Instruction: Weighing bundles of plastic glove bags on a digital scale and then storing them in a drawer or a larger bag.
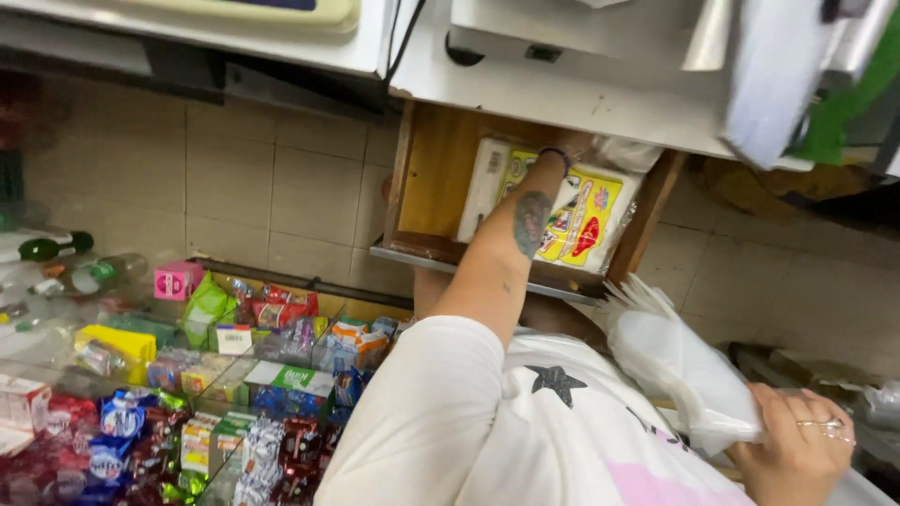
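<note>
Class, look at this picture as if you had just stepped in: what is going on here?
A person in a white shirt reaches their left hand into an open wooden drawer under a counter, over a yellow printed packet; that hand is mostly hidden. The right hand has its grip closed on a bundle of white plastic bags. Beside them, a glass display case holds sweets and snacks.

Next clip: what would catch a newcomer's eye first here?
The tattooed left hand reaching into the open wooden drawer at top centre, onto bright yellow printed packets. At lower right, the ringed right hand has its grip shut on a bundle of thin white plastic bags. Colourful sweets under a glass counter fill the lower left.
</note>
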